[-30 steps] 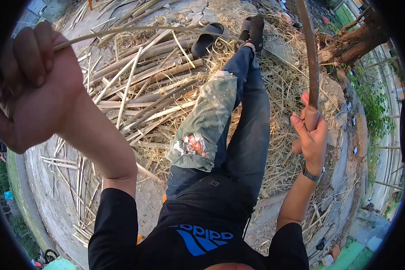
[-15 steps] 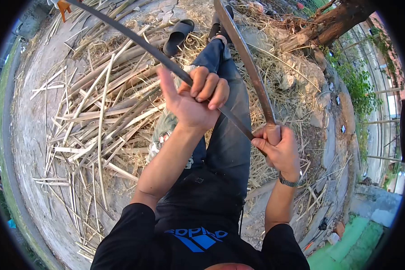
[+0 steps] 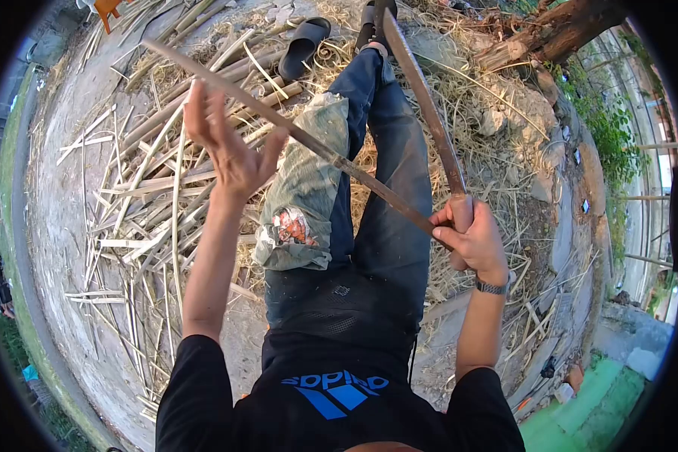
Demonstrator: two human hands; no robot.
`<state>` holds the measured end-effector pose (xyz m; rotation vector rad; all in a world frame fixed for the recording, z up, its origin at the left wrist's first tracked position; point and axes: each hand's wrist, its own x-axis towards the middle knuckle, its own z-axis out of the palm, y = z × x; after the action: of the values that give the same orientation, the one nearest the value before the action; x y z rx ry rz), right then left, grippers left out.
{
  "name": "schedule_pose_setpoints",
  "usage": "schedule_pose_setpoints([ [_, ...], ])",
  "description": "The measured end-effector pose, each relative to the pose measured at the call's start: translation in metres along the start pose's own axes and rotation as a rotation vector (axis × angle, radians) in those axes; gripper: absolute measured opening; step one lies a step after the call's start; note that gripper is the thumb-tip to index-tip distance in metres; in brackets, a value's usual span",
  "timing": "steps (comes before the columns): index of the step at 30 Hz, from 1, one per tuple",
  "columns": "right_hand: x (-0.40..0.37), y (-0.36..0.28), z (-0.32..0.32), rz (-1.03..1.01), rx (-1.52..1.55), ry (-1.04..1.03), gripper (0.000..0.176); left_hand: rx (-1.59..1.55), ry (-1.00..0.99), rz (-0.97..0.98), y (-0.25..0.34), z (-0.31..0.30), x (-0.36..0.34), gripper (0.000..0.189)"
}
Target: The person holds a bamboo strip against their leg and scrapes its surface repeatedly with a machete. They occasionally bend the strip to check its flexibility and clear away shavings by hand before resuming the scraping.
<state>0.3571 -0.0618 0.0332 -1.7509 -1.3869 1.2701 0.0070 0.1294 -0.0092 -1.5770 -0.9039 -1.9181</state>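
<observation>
Pale split bamboo slats [image 3: 151, 188] lie heaped on the concrete ground at the far left. Above them the left hand [image 3: 230, 147] is raised with its grip spread, palm open and fingers apart. The long thin brown bamboo strip [image 3: 339, 162] passes by its thumb without being clasped. The strip is flat, narrow, dull brown and slightly bowed. It slants from the upper left, over the heap, down across the person's lap to the right hand [image 3: 471, 241]. On the way it crosses above a worn green cloth [image 3: 305, 188] draped over the left knee. A black rubber sandal [image 3: 303, 47] lies beyond the knee. The right hand's grip is pressed together around the handle of a long curved rusty-brown machete [image 3: 429, 113], whose blade points up and away. The strip's lower end meets the hand there. A metal wristwatch [image 3: 493, 286] circles that wrist.
</observation>
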Motion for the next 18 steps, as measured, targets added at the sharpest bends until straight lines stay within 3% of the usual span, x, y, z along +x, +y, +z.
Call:
schedule_pose_setpoints([
  [2, 0.005, 0.005, -0.006, 0.002, 0.056, -0.027, 0.027, 0.012, -1.033, 0.259, 0.005, -0.043, 0.017, 0.072],
  [3, 0.007, 0.006, -0.007, -0.007, 0.104, -0.058, 0.024, -0.103, -1.192, 0.243, 0.01, -0.046, 0.023, 0.056],
  [5, 0.013, -0.001, -0.009, -0.022, 0.155, -0.074, 0.015, -0.175, -1.365, 0.172, -0.013, -0.063, 0.005, 0.046],
  [6, 0.016, -0.011, -0.011, -0.02, -0.037, -0.029, 0.012, -0.166, -1.363, 0.176, -0.02, -0.07, 0.004, 0.046],
  [7, 0.017, -0.015, -0.01, -0.012, -0.225, 0.02, 0.01, -0.109, -1.509, 0.104, -0.024, -0.078, 0.004, 0.042],
  [8, 0.02, -0.016, -0.004, -0.14, -0.381, 0.158, 0.013, -0.054, -1.656, 0.028, -0.027, -0.086, 0.002, 0.039],
  [9, 0.022, -0.017, 0.0, -0.135, -0.376, 0.157, 0.013, -0.055, -1.663, 0.03, -0.025, -0.091, 0.002, 0.039],
  [11, 0.026, -0.017, 0.005, -0.619, -0.936, 0.673, 0.02, -0.022, -1.539, -0.045, -0.022, -0.101, 0.0, 0.033],
  [13, 0.027, -0.008, 0.012, -0.623, -0.827, 0.68, 0.03, -0.005, -1.511, -0.15, -0.01, -0.106, 0.002, 0.025],
  [15, 0.017, -0.006, 0.029, -0.303, -0.498, 0.55, 0.034, -0.042, -1.697, -0.605, 0.006, -0.108, 0.004, 0.022],
  [16, 0.012, -0.01, 0.039, -0.223, -0.334, 0.457, 0.04, -0.149, -1.589, -0.638, 0.016, -0.109, 0.0, 0.021],
  [18, 0.011, -0.004, 0.061, -0.279, -0.302, 0.44, 0.041, -0.202, -1.556, -0.748, 0.035, -0.102, -0.006, 0.019],
])
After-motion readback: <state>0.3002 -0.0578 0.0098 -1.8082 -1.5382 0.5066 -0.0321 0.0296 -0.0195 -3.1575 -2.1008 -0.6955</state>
